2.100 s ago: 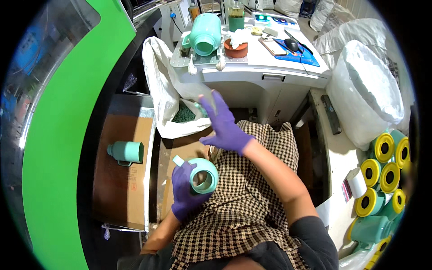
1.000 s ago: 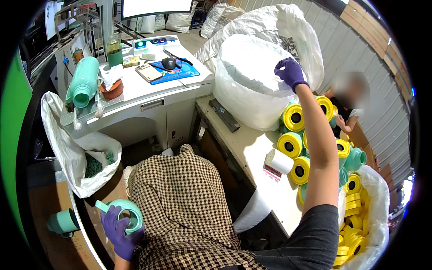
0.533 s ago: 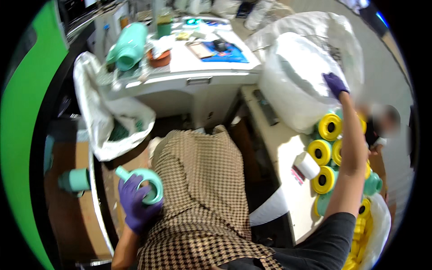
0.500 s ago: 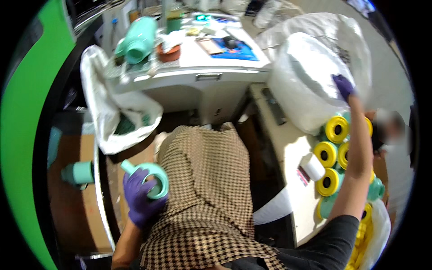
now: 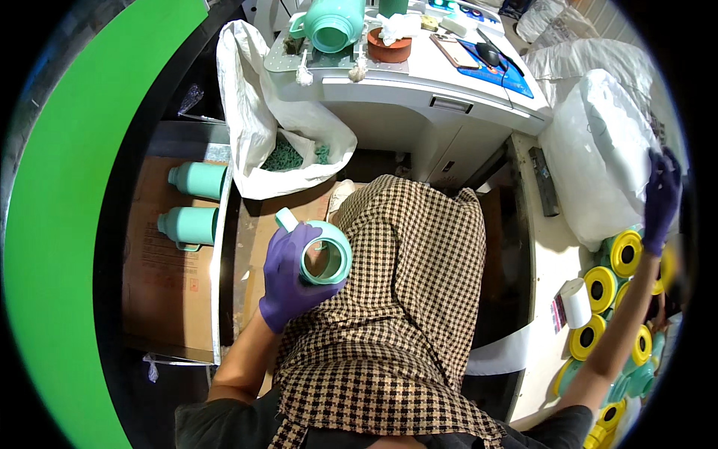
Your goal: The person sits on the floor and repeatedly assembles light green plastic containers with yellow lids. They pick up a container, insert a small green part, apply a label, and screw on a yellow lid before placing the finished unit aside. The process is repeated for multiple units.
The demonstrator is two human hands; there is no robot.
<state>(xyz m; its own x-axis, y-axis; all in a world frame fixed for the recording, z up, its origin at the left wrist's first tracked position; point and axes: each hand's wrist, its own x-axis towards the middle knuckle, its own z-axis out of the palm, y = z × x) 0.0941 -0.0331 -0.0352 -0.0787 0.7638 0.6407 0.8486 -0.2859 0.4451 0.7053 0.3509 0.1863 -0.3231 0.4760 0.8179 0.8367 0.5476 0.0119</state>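
My left hand (image 5: 290, 283), in a purple glove, is closed round a mint-green jug-shaped plastic shell (image 5: 343, 244). Its round opening faces up and its handle sticks out to the far left; the shell is over my lap. My right hand (image 5: 662, 198), gloved in purple too, reaches out at the far right beside a large translucent white plastic bag (image 5: 598, 172). Its fingers point away from me, slightly apart, and I see nothing held in them. Whether they touch the bag is unclear.
Two mint-green shells (image 5: 200, 179) lie in a cardboard-lined tray at left. A white sack (image 5: 250, 112) holds green scraps. Another green shell (image 5: 334, 30) lies on the white desk (image 5: 389, 91). Several yellow-ringed green shells (image 5: 587, 337) are stacked right, by a white roll (image 5: 576, 303).
The view has turned so that the scene sits further right. My right hand has moved from the bag's mouth to its right side. The left hand keeps its hold on the shell.
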